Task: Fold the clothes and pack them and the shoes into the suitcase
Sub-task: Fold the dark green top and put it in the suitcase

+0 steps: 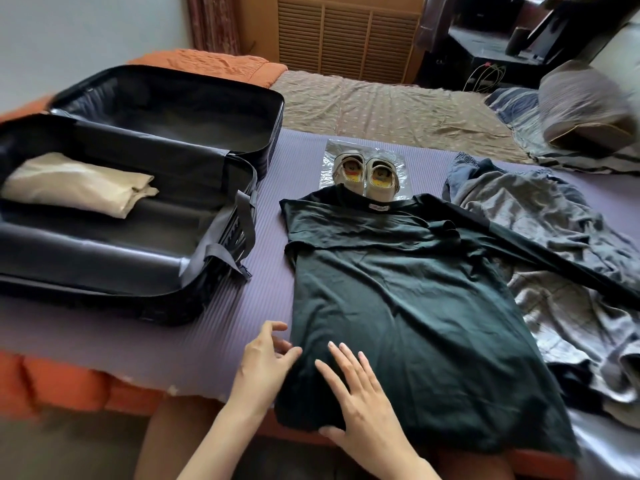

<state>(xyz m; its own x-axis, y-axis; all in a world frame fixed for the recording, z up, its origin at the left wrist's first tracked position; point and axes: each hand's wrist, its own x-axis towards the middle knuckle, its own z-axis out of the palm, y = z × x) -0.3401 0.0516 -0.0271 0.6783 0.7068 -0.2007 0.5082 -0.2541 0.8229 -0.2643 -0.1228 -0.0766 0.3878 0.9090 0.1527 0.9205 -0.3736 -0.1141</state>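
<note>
Two grips, both open-fingered, on dark shirt (398, 317) at near hem.
At fold edge, left grip (266, 358); beside it, right grip (367, 407) flat; suitcase (104, 289) left of grips; risk: unpinned fold sliding, spread sleeve dragging grey clothes (554, 233).

The beige-sheeted bed (381, 109) before me, purple mat (242, 323) across its near end, orange blanket (207, 64) at its far left corner, pale wall (86, 26) and patterned curtain (214, 22) beyond, slatted wooden panel (346, 39) past its far edge, grey pillow (585, 105) on its right, soft daylight.
</note>
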